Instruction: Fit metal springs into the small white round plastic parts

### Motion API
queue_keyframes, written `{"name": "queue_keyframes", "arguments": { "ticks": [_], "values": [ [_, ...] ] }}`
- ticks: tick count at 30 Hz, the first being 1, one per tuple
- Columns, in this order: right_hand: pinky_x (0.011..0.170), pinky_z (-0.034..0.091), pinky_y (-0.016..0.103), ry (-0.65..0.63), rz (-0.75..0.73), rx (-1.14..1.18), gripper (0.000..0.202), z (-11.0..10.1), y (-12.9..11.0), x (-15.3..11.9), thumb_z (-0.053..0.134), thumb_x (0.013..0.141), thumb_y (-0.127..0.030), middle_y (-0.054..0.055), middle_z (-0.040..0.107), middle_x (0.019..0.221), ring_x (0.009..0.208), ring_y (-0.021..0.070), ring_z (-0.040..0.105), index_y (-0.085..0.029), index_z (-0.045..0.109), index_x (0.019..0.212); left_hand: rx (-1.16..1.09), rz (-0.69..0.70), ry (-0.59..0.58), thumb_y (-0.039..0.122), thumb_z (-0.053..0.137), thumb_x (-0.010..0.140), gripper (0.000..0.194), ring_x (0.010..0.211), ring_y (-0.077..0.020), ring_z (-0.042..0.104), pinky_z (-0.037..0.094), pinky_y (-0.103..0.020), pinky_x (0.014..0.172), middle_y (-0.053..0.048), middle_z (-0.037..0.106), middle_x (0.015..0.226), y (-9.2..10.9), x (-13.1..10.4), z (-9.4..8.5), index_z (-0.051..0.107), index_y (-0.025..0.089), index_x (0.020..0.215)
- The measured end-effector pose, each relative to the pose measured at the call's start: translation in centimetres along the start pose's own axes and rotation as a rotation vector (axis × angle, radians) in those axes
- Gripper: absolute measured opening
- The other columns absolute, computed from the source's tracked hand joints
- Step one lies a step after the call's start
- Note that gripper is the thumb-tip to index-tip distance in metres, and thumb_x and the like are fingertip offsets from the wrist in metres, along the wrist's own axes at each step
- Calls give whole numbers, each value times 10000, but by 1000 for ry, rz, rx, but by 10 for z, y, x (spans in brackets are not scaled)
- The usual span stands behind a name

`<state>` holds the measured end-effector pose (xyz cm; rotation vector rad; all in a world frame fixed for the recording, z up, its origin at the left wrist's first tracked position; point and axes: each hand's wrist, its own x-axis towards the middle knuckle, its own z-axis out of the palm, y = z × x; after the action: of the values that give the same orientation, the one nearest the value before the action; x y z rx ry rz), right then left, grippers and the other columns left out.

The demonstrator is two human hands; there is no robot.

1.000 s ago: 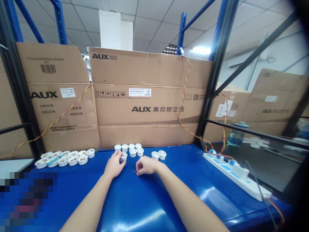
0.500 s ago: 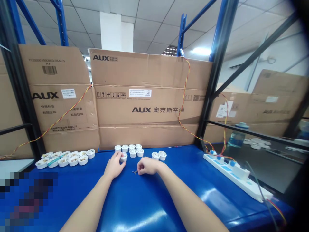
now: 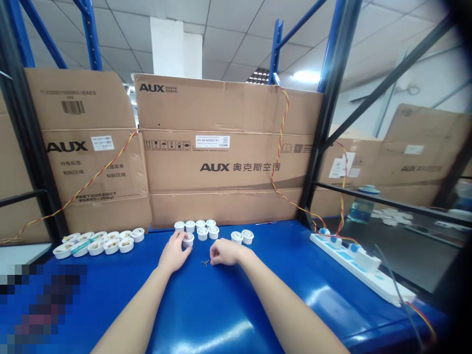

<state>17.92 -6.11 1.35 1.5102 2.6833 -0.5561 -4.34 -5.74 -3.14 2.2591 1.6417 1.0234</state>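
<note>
My left hand [image 3: 174,253] is closed around a small round white cup-like part [image 3: 188,240] standing on the blue table, its thumb and fingers against the side. Just to the right, my right hand [image 3: 224,252] is curled with thumb and fingertips pinched together. What the pinch holds, if anything, is hidden. Small dark screw-like pieces [image 3: 205,263] lie beside those fingertips. Behind both hands stands a cluster of similar white round parts [image 3: 202,233], with a separate pair [image 3: 237,238] to the right.
Rows of open white round parts [image 3: 96,247] sit at left, a teal pen-like tool [image 3: 83,246] across them. A white power strip [image 3: 361,268] runs along the right edge. Cardboard panels [image 3: 228,206] wall off the back; twisted red-yellow wire [image 3: 283,132] hangs there.
My right hand has lifted slightly from the small dark pieces, showing more of them. The left hand keeps its hold on the white part.
</note>
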Motion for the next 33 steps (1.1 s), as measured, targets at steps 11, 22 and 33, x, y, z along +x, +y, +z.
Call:
{"name": "queue_keyframes", "arguments": {
  "ticks": [11,22,33],
  "values": [
    [600,392,216,20,-36,-92,201,2,1,1,560,802,-262,36,714,871,750,162,621,-211,714,922,-4,-12,4,265,575,776,224,1026,-221,573,452,-316,869,-50,558,1172,-1,0,1,538,235,995],
    [593,405,210,10,28,-13,180,0,5,1,597,770,-285,23,714,859,738,155,627,-218,715,889,-2,-26,-26,274,575,781,214,1022,-217,582,451,-311,863,-40,552,1192,1,0,1,547,246,990],
    [628,394,245,35,-60,-174,233,5,0,3,482,817,-207,62,715,892,766,190,633,-194,698,903,-4,-4,-15,281,574,781,209,1006,-210,592,448,-306,866,-30,556,1185,-3,0,3,541,252,986]
  ]
}}
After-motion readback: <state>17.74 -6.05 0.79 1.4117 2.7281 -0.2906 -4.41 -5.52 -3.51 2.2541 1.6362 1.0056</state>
